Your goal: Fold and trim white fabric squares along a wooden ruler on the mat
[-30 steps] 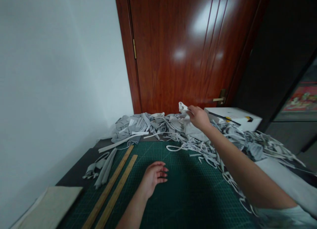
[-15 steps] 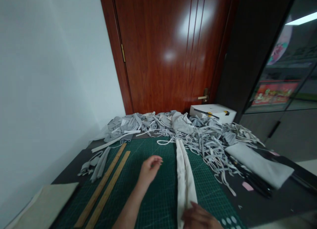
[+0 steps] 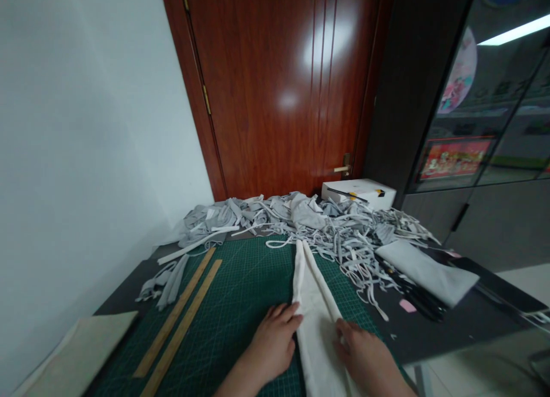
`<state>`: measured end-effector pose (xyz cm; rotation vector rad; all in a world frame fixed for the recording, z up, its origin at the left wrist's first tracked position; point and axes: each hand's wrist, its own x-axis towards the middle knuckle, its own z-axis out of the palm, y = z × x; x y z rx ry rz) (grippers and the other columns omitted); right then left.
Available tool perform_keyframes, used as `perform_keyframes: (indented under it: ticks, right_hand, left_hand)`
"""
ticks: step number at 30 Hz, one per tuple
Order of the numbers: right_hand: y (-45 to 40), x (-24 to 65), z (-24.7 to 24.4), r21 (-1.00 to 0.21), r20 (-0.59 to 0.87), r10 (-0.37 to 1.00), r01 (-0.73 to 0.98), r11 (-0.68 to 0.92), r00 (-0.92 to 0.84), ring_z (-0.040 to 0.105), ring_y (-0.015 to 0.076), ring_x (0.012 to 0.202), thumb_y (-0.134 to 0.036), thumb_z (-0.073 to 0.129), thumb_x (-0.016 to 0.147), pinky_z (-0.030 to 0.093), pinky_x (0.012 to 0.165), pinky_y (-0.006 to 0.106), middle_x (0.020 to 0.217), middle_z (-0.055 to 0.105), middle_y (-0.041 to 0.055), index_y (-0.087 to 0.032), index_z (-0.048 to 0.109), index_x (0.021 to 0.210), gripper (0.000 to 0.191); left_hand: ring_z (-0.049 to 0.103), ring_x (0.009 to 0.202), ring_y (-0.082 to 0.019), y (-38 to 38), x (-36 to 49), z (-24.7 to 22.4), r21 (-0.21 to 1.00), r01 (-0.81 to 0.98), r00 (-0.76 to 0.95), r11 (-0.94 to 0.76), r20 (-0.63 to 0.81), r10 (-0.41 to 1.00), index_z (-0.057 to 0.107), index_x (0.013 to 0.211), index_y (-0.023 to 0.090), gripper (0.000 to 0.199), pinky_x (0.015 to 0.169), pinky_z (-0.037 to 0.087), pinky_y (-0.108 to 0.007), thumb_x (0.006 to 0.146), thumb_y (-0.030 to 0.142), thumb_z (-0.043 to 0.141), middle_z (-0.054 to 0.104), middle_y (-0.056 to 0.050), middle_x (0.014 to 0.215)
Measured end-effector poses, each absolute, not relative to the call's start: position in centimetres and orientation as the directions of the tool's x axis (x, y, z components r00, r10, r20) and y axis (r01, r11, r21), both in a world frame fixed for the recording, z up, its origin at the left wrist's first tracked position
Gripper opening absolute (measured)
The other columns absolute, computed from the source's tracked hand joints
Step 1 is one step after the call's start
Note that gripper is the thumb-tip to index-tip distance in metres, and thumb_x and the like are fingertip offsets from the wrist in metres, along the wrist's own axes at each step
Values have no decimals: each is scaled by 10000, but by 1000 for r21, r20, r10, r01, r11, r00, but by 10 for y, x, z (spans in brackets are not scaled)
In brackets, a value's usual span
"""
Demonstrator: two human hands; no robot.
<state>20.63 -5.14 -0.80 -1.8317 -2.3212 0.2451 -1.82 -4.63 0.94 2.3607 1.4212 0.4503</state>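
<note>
At lower centre, my left hand (image 3: 275,341) touches the cloth (image 3: 317,328), fingers bent; my right hand (image 3: 364,354) curls at its edge; can't tell if either pinches.

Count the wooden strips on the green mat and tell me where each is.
2: one wooden strip lies on the left side of the green mat; the other lies alongside, just to its right, nearer the left hand. More could be hidden under the scraps.
</note>
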Motion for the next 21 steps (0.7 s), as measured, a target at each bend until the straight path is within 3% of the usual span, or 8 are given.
perform_keyframes:
  ticks: [4, 7, 11, 13, 16, 19, 21]
  right_hand:
    - [-42, 194, 4, -99, 145, 970, 973, 210, -195, 631, 281, 892, -81, 439, 793, 475, 743, 354, 1012, 656, 154, -165, 681, 968, 311]
    - [-28, 169, 11, -154, 204, 935, 934, 322, -289, 581, 274, 1057, -25, 375, 795, 460, 868, 352, 1186, 610, 164, -123, 624, 1153, 446]
    - [-3, 146, 4, -267, 197, 889, 850, 455, -414, 429, 231, 1276, -38, 350, 824, 340, 1048, 309, 1368, 483, 177, -31, 449, 1343, 528]
    - [6, 149, -4, -278, 184, 879, 835, 475, -439, 366, 227, 1323, -89, 351, 858, 281, 1092, 344, 1417, 431, 150, -62, 408, 1377, 523]
    - [14, 169, -16, -262, 180, 891, 853, 451, -416, 303, 255, 1356, -283, 343, 930, 223, 1104, 466, 1452, 383, 115, -137, 400, 1391, 487]
    - [17, 195, -25, -245, 176, 934, 905, 347, -310, 275, 297, 1364, -447, 341, 928, 222, 1079, 537, 1469, 353, 106, -162, 399, 1393, 549]
    - [21, 210, -30, -235, 178, 949, 925, 298, -261, 284, 311, 1356, -444, 345, 924, 239, 1069, 537, 1471, 353, 95, -167, 406, 1390, 546]
  left_hand:
    - [471, 1175, -268, -47, -26, 15, 453, 804, 351, -384, 160, 923, 675, 1034, 228, 380, 1045, 327, -415, 757, 113, 440, 552, -67, 1284]
    - [501, 1121, -269, -38, -6, 20, 428, 828, 288, -362, 229, 930, 675, 1015, 177, 336, 1020, 353, -400, 786, 158, 430, 583, -117, 1182]
    - [331, 1328, -256, -18, 18, 14, 440, 804, 366, -399, 163, 916, 432, 1352, 72, 610, 1116, 223, -375, 744, 117, 426, 397, -159, 1427]
    - [245, 1376, -276, -11, 16, 7, 429, 833, 346, -349, 89, 934, 368, 1399, 88, 633, 1133, 125, -463, 771, 156, 421, 315, -158, 1479]
    - [172, 1394, -329, -10, -4, 0, 393, 880, 251, -267, 92, 964, 411, 1385, 148, 570, 1104, -11, -565, 840, 316, 427, 260, -143, 1501]
    - [159, 1389, -365, -16, -31, -3, 376, 911, 141, -169, 100, 985, 438, 1369, 135, 607, 1096, 6, -576, 850, 448, 437, 281, -177, 1482]
    - [164, 1385, -372, -20, -46, -2, 303, 948, 70, -96, 95, 993, 457, 1354, 123, 593, 1091, 62, -581, 861, 449, 419, 293, -186, 1475]
